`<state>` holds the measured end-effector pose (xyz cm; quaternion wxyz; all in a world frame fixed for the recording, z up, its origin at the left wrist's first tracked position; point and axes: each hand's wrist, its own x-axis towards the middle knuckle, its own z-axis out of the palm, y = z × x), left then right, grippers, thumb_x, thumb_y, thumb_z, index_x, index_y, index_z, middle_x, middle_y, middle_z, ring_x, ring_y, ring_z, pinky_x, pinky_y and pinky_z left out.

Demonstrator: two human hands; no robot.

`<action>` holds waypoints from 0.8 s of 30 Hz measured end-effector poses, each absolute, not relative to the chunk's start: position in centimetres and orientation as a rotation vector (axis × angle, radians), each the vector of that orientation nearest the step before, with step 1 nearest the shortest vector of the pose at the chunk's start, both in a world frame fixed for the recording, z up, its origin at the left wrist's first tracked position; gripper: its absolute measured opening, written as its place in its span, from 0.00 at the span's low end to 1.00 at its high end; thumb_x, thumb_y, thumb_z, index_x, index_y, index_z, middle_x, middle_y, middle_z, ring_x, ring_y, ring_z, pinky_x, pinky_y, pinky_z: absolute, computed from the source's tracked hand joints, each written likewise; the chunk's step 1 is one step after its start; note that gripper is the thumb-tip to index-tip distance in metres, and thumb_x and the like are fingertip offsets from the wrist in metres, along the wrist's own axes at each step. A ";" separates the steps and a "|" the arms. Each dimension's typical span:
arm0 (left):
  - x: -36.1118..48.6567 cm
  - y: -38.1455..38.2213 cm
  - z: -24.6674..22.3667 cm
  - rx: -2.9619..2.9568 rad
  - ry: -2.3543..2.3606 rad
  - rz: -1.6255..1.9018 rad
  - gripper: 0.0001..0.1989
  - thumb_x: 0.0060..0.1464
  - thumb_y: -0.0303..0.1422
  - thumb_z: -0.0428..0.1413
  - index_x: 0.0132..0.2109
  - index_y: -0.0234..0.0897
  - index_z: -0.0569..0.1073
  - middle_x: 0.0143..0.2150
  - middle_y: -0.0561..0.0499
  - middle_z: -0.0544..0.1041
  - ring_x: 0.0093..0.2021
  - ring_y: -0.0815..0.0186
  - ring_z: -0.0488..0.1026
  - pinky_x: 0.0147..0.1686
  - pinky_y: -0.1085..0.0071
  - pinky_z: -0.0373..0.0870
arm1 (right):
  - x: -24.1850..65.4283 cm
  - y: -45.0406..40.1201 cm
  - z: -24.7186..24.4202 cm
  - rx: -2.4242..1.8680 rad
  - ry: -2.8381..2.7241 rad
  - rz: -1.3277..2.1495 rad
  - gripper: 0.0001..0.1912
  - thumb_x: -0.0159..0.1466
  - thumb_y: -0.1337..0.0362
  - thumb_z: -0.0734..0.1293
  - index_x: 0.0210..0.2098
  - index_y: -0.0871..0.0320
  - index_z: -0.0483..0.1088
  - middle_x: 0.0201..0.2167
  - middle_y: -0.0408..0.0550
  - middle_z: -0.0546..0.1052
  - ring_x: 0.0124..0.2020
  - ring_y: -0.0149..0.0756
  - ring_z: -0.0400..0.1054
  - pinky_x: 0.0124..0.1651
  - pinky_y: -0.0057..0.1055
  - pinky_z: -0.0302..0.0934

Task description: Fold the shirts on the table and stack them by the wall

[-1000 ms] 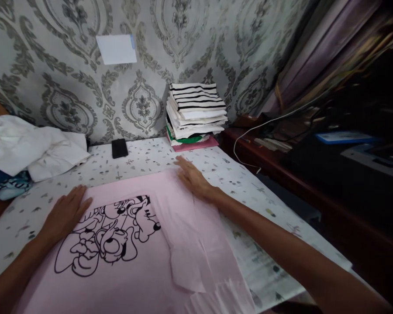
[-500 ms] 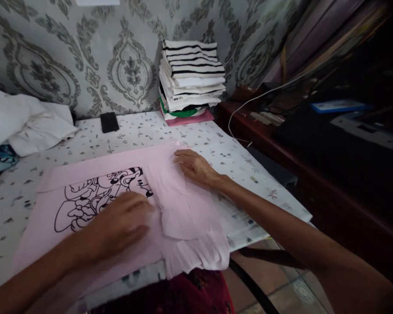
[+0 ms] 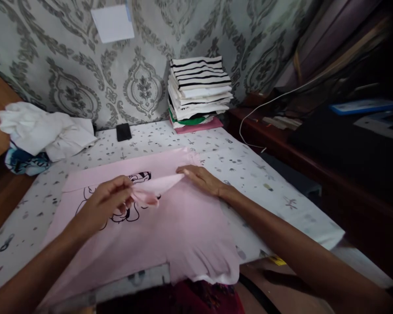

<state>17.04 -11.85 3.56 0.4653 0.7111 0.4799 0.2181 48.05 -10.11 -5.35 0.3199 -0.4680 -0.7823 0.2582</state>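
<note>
A pale pink shirt (image 3: 196,231) with a black line cartoon print lies spread over the table's near side. My left hand (image 3: 113,196) is closed, pinching a small bunched piece of the pink cloth above the print and partly covering it. My right hand (image 3: 201,179) holds the same cloth between thumb and fingers, farther right. A raised strip of fabric stretches between both hands. The shirt's gathered lower edge hangs at the table's front, over the person's dark red clothing (image 3: 199,298).
Folded clothes (image 3: 199,93), striped on top, are stacked at the back against the patterned wall. A black phone-like object (image 3: 123,131) lies left of them. Crumpled white cloth (image 3: 52,131) sits far left. A white cable (image 3: 244,131) hangs by the dark desk at right.
My left hand has moved from lying over the print to lifting a pinched fold of the pink cloth. My right hand now grips the raised strip's other end. The view has tilted upward.
</note>
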 end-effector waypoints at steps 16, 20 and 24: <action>17.9 -10.9 -0.3 2.566 0.934 0.266 0.17 0.62 0.42 0.52 0.54 0.41 0.68 0.49 0.46 0.73 0.48 0.58 0.69 0.44 0.62 0.68 | 47.2 -9.5 -6.2 -1.247 -1.887 0.768 0.13 0.64 0.64 0.65 0.48 0.55 0.72 0.48 0.49 0.76 0.47 0.39 0.72 0.50 0.40 0.66; 18.0 -12.3 0.1 2.939 0.755 0.139 0.11 0.64 0.24 0.45 0.45 0.37 0.71 0.39 0.49 0.73 0.40 0.61 0.67 0.42 0.61 0.65 | 46.9 -8.8 -5.8 -1.233 -2.039 0.621 0.08 0.63 0.66 0.65 0.42 0.55 0.73 0.43 0.49 0.75 0.43 0.38 0.70 0.48 0.38 0.65; 16.4 -13.3 2.2 3.318 0.644 0.376 0.15 0.61 0.18 0.43 0.38 0.37 0.72 0.36 0.48 0.72 0.38 0.61 0.64 0.47 0.57 0.64 | 46.8 -8.2 -5.7 -1.232 -2.121 0.513 0.03 0.62 0.69 0.63 0.32 0.56 0.68 0.34 0.46 0.71 0.35 0.35 0.66 0.42 0.35 0.63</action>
